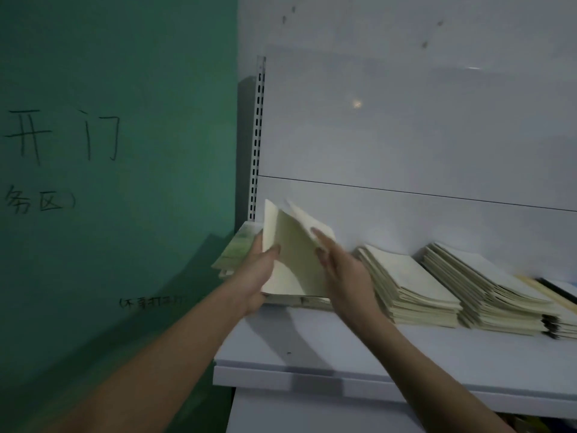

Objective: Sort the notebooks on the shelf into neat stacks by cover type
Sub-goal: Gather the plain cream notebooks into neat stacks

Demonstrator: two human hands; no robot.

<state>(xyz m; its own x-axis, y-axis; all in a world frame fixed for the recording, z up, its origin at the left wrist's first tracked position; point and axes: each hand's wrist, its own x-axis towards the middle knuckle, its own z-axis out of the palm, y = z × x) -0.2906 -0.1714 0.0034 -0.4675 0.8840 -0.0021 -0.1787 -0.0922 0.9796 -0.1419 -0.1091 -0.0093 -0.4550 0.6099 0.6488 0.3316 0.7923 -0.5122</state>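
Left hand (254, 278) gripping upright cream notebooks (292, 257) at the shelf (343, 348) left end; right hand (338, 270) open, fingers flat on their covers. Best squared against the shelf, then laid beside the nearest cream stack (409, 287). Green-covered stack (234, 253) behind, at the left edge.

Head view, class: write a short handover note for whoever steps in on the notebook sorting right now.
Left hand grips the upright cream notebooks from the left side; right hand rests open-fingered against their right face.
They stand on the white shelf, over a low pile.
Green-cover stack lies behind the left hand.
Done, it seems: two cream stacks to the right.
Left: lay down the held notebooks, square the stacks, sort the dark-edged notebooks at far right.
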